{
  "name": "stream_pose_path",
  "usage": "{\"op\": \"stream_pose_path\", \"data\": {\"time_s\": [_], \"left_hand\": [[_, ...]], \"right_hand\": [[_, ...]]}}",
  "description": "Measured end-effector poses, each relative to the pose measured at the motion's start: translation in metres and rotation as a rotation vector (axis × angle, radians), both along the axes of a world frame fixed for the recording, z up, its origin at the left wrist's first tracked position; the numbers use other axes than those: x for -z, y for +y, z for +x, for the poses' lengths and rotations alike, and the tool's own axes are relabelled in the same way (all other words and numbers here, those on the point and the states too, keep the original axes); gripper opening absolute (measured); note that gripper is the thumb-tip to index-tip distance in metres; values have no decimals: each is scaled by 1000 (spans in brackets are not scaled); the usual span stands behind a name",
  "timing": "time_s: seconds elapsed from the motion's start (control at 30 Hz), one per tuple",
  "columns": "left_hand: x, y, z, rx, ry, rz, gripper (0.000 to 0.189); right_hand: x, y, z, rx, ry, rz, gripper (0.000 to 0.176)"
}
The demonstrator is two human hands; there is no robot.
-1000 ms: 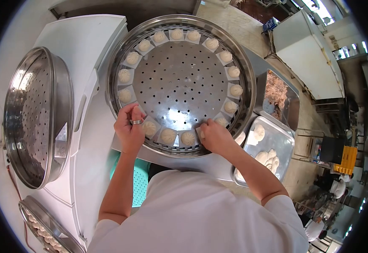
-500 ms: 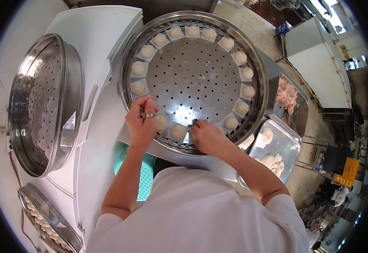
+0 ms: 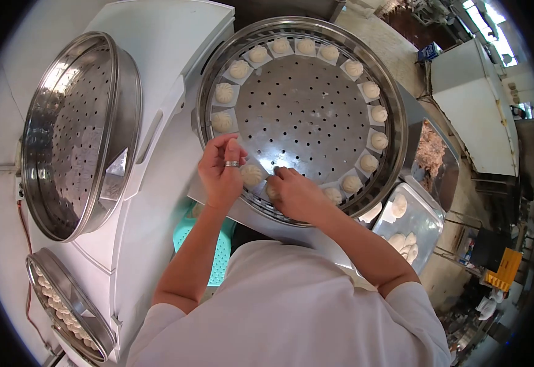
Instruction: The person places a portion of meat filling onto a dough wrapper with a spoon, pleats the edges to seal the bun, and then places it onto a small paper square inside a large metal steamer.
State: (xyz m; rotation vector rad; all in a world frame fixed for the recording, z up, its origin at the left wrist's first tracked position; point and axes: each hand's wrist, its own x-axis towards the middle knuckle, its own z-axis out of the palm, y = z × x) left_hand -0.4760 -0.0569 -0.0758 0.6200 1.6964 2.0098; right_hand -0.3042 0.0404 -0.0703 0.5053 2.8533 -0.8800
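Between my hands, one bun [image 3: 251, 174] sits on the steamer tray's [image 3: 395, 116] near rim.
My left hand [image 3: 221, 171] has its fingertips bunched together. My right hand [image 3: 294, 194] hides the bun under it, so I cannot tell its grip. Fifteen buns show around the ring. Beyond my left hand is one empty steamer [image 3: 77, 134], and beyond my right is one pan [image 3: 429, 223].
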Motion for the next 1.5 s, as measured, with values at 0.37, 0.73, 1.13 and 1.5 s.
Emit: {"op": "stream_pose_path", "data": {"time_s": [0.37,0.73,1.13,1.5], "left_hand": [[3,-5,-10,-48,-109,160,25],[10,-14,-33,-134,-498,387,39],[-6,-17,-63,-170,-613,462,40],[5,-17,-71,-154,-510,438,42]], "right_hand": [[-12,3,-25,56,38,2,48],[9,-3,-64,-46,-36,-81,44],[17,10,-133,-43,94,2,48],[-5,28,-157,103,186,-39,45]]}}
